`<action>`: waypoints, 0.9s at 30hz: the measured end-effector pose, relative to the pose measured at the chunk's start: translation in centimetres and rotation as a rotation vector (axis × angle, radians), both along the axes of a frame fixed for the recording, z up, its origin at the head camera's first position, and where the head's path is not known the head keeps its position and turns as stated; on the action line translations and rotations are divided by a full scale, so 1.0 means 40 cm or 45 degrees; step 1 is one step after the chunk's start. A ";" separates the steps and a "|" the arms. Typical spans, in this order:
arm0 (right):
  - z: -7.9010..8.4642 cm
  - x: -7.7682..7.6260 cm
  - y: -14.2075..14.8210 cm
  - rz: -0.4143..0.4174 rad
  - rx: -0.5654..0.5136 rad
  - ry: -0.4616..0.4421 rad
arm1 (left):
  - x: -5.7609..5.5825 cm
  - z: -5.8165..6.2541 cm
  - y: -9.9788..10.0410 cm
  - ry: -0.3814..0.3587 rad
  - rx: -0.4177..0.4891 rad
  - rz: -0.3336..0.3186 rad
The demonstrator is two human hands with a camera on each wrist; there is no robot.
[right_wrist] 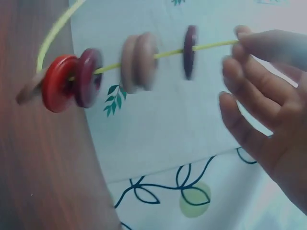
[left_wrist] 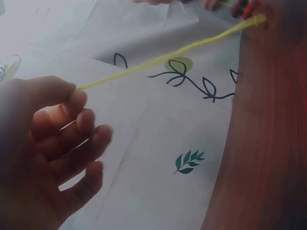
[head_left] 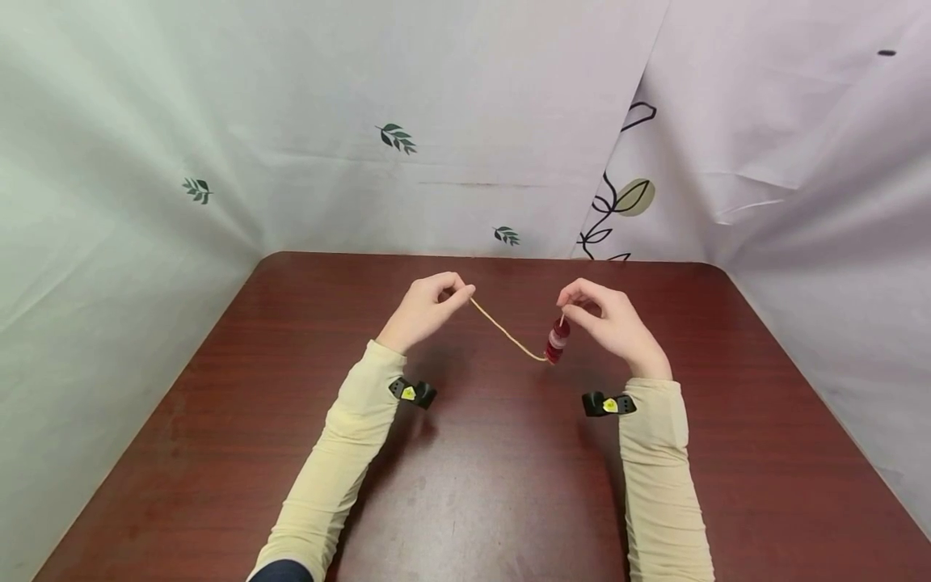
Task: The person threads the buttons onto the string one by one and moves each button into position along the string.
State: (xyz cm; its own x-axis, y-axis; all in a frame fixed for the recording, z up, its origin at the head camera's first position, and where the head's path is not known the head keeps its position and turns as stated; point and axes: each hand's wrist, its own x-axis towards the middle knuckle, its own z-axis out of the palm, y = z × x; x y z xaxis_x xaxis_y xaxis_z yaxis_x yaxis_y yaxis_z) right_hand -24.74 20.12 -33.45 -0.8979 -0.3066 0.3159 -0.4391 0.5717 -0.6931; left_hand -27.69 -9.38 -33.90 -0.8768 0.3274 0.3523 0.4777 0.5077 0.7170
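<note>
A yellow string (head_left: 507,333) hangs in a sagging curve between my two hands, above the table. My left hand (head_left: 432,303) pinches one end between thumb and forefinger; its other fingers are loosely bent in the left wrist view. My right hand (head_left: 611,319) pinches the other end. Just below the right fingertips, several round button-like discs (head_left: 557,341) in red, maroon and pink are threaded on the string. Spread along it in the right wrist view are a red disc (right_wrist: 60,84), pinkish discs (right_wrist: 139,62) and a maroon disc (right_wrist: 190,52) nearest the fingers.
Below the hands lies a dark reddish-brown wooden table (head_left: 465,485). White cloth (head_left: 327,81) with leaf prints surrounds it at the back and sides. Each pale-yellow sleeve carries a black wrist camera, one at the left (head_left: 413,394) and one at the right (head_left: 609,404).
</note>
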 end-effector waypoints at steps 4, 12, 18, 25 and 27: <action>0.012 0.011 -0.009 -0.030 -0.044 0.091 | -0.004 -0.010 0.004 -0.049 -0.071 -0.048; 0.026 0.018 -0.026 -0.087 -0.146 0.269 | -0.007 -0.024 0.011 -0.106 -0.234 -0.148; 0.039 0.028 -0.033 -0.114 -0.313 0.347 | -0.007 -0.027 0.008 -0.110 -0.253 -0.164; 0.045 0.034 -0.029 -0.129 -0.371 0.319 | -0.005 -0.023 0.005 -0.116 -0.264 -0.173; 0.046 0.035 -0.028 -0.128 -0.384 0.305 | -0.004 -0.021 0.006 -0.116 -0.270 -0.175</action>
